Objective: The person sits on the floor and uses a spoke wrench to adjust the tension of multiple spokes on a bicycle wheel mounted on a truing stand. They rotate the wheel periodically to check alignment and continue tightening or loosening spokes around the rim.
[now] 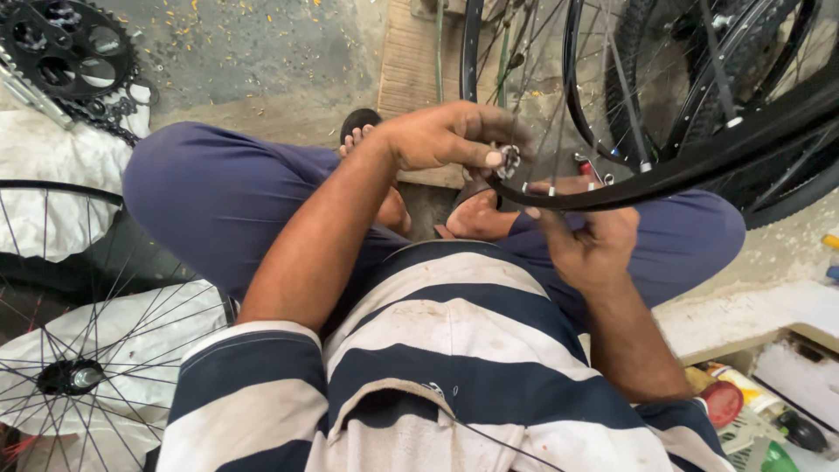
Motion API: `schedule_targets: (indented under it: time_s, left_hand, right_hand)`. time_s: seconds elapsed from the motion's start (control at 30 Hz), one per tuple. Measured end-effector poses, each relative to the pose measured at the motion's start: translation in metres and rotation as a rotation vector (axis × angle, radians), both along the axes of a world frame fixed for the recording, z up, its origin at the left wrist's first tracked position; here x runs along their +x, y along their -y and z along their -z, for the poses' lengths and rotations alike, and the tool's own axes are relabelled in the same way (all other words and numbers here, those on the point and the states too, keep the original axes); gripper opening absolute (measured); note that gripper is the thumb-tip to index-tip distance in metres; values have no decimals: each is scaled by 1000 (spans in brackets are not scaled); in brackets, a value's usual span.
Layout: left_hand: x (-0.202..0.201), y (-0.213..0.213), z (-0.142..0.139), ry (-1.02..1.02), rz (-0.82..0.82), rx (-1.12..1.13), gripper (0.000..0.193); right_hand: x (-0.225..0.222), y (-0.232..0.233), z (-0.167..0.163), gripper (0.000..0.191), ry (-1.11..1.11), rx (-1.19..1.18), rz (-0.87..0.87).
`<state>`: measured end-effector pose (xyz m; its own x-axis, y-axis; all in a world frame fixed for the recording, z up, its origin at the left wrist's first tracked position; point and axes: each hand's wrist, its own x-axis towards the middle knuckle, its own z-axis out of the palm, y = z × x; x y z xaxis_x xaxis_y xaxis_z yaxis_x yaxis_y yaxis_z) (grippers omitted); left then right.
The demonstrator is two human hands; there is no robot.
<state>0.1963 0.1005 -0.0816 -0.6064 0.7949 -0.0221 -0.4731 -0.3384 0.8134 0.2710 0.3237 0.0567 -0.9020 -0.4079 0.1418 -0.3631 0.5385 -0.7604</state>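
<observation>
I sit cross-legged in dark blue trousers and a striped shirt. A black bicycle wheel rim (699, 162) with thin spokes leans in front of my knees. My left hand (446, 135) is closed on a small round metal spoke tool (508, 161) pressed against the rim's inner edge. My right hand (587, 238) grips the rim from below, fingers curled around it just right of the tool.
A second spoked wheel (74, 350) with its hub lies on white sacking at the lower left. A black chainring (65, 48) and chain sit at the top left. More wheels and tyres (682, 61) stand behind. Bottles and clutter (743, 406) fill a box at lower right.
</observation>
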Motion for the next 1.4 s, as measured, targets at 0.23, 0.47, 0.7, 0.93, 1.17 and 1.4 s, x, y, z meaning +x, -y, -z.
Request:
schedule_targets:
  time_s: [0.23, 0.47, 0.7, 0.93, 1.17, 1.4]
  left_hand:
    - [16, -14, 3, -430, -272, -469, 36]
    - [-5, 1, 30, 144, -724, -255, 38]
    - [10, -15, 47, -189, -578, -630, 40]
    - [11, -5, 44, -167, -433, -443, 44]
    - [10, -2, 43, -155, -329, -278, 46]
    - [12, -10, 36, -277, -376, -380, 48]
  right_hand:
    - [3, 4, 41, 18, 33, -43, 36]
    - [7, 3, 55, 17, -167, 45, 25]
    - [17, -4, 30, 19, -112, -82, 153]
    - [10, -2, 26, 19, -150, -75, 140]
    - [10, -5, 26, 20, -155, -49, 130]
    - [9, -5, 28, 22, -164, -47, 112]
